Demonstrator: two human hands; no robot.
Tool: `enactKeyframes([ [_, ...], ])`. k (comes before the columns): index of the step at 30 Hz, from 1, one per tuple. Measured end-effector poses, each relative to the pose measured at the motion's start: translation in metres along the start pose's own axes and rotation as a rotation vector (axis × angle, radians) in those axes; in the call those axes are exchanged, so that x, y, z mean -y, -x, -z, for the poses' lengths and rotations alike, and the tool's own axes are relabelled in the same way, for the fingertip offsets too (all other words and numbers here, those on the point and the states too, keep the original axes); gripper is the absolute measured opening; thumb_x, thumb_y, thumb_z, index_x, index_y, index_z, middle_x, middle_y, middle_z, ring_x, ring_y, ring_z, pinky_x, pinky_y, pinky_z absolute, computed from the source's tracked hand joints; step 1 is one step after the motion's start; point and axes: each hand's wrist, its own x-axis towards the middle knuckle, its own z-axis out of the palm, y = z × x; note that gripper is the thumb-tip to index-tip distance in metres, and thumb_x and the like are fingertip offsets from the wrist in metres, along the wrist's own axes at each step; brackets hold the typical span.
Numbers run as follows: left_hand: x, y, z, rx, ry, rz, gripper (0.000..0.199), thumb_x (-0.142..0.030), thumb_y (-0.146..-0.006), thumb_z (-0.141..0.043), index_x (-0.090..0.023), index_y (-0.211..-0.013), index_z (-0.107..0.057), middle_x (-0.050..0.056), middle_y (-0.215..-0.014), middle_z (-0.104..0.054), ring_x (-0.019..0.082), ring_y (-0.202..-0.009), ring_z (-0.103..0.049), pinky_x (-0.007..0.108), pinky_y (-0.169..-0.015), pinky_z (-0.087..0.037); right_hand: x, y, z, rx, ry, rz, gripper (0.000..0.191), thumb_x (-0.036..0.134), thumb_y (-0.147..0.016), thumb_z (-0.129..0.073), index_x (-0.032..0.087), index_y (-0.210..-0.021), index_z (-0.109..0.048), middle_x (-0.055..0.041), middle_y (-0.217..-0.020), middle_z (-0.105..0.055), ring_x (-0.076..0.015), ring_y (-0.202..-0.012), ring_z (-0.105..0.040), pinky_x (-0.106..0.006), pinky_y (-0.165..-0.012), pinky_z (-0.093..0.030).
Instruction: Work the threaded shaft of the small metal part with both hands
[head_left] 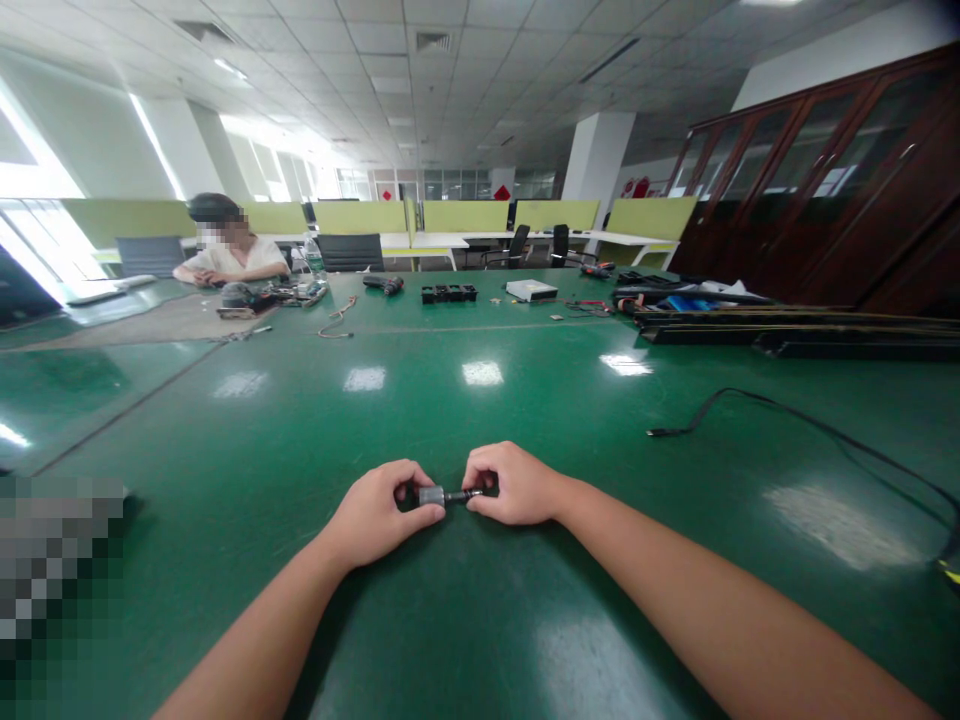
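Between my two hands is a small rod-shaped piece (433,496), with a thicker grey cylinder at its left and a thin dark shaft running right. It lies level, low over the green table (465,420). My left hand (382,512) is closed, thumb and fingers pinching the grey cylinder. The thin end sits in the pinch of my right hand (517,487). My fingers hide both ends of the piece, and its exact kind is too small to make out.
A black cable (787,408) trails over the table at right. Behind it lie long black rails (750,325). Further back are a white box (531,290), a black tray-like part (448,294) and a power drill (383,285). A person (240,250) sits at the far left.
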Motion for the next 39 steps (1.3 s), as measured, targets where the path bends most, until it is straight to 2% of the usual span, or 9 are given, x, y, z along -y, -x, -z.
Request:
enactKeyframes([
  [19,-0.002,-0.001,0.001,0.004,-0.008,0.026,0.022,-0.041,-0.079,-0.067,-0.021,-0.088,-0.068,0.000,-0.080,-0.065,0.018,-0.073,-0.055,0.027,-0.065,-0.038,-0.012,0.003,0.009,0.038,-0.014,-0.033,0.007,0.016,-0.068,-0.071,0.015,-0.075,-0.070,0.0007,-0.068,-0.061,-0.0108,-0.060,-0.053,-0.022,-0.056,-0.040],
  [25,-0.001,-0.001,0.000,-0.006,-0.014,0.026,0.022,-0.042,-0.079,-0.067,-0.022,-0.087,-0.067,-0.001,-0.079,-0.064,0.018,-0.072,-0.055,0.027,-0.064,-0.038,-0.018,0.004,0.017,0.040,-0.053,-0.105,0.006,0.013,-0.066,-0.070,0.014,-0.072,-0.070,0.0007,-0.066,-0.060,-0.0105,-0.058,-0.051,-0.022,-0.055,-0.040],
  [35,-0.002,0.000,0.000,-0.013,-0.022,0.017,0.023,-0.043,-0.079,-0.066,-0.021,-0.087,-0.067,0.000,-0.079,-0.063,0.018,-0.072,-0.055,0.027,-0.064,-0.039,-0.013,0.003,0.016,0.053,-0.071,-0.074,0.007,0.016,-0.067,-0.073,0.015,-0.074,-0.073,-0.0004,-0.069,-0.062,-0.0120,-0.062,-0.054,-0.023,-0.058,-0.043],
  [39,-0.001,-0.001,0.000,-0.011,-0.013,0.007,0.023,-0.043,-0.079,-0.065,-0.021,-0.088,-0.067,0.000,-0.079,-0.063,0.018,-0.072,-0.055,0.027,-0.064,-0.039,-0.004,0.001,0.009,0.036,-0.116,-0.058,0.011,0.016,-0.071,-0.072,0.016,-0.081,-0.074,-0.0017,-0.074,-0.063,-0.0131,-0.066,-0.057,-0.024,-0.062,-0.045],
])
